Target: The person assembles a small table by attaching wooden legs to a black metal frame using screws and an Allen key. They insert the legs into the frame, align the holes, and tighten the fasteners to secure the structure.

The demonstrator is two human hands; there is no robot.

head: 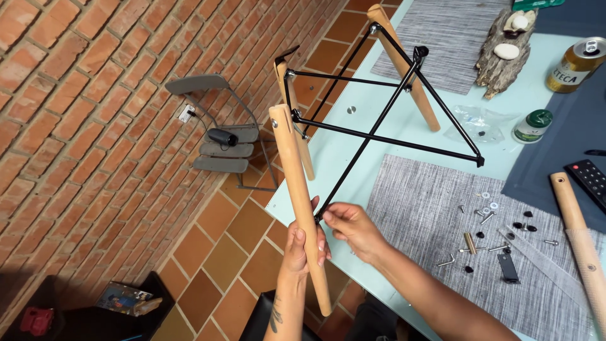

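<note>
A head-worn camera looks down over a pale glass desk beside a red brick wall and a terracotta tile floor.

Largest on the desk is a chair base frame: thin black metal rods crossing one another, with round wooden legs bolted at the corners. It rests partly on the desk, tipped toward the person, so that the nearest joint hangs past the desk edge within reach.

The left hand is wrapped firmly around the nearest wooden leg, holding it upright and steady. The right hand is pinched narrowly at the black rod end where it meets that leg, fingertips closed on the joint as if aligning or seating a small fastener; the fastener itself is too small to see.

A grey woven placemat lies under the right forearm and keeps loose hardware from rolling: screws and washers, a small black bracket. A spare wooden leg lies at the right edge, near a black remote control.

Further back are a piece of driftwood, a drink can, a small green-lidded jar and a clear plastic bag. A grey folding chair stands by the wall.
</note>
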